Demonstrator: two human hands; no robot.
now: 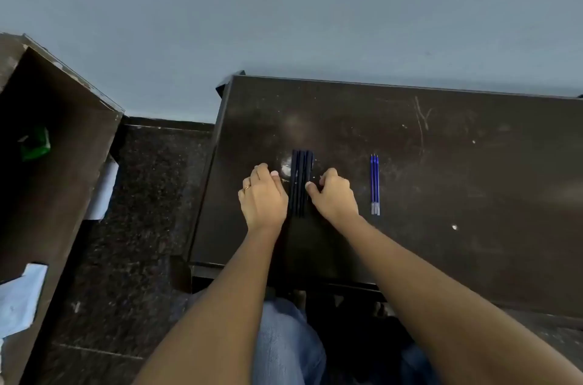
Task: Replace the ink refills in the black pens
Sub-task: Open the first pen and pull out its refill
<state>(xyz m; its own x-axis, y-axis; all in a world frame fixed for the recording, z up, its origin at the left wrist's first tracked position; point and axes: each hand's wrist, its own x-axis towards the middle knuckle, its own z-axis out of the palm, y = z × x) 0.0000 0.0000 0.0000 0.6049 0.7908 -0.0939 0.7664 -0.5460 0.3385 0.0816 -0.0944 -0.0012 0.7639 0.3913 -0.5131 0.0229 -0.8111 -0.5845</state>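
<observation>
Noting black pens [302,183] lying lengthwise away from us, between both grips. Left grip [263,195] loosely curled, empty; right grip [334,195] sets its thumb on the outer pen, and we cannot tell if it pinches. Refills [374,184] lie right of it.

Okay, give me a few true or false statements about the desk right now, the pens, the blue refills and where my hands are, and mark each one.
1. The black pens lie side by side on the dark table, between the two hands. True.
2. The blue refills lie to the left of the pens. False: they lie to the right, beyond the right hand.
3. A ring shows on the left hand. True.
4. The right hand holds one of the blue refills. False: the refills lie together on the table, apart from that hand, untouched.
5. The pens are scattered at different angles. False: they lie parallel in a tight row.
</observation>
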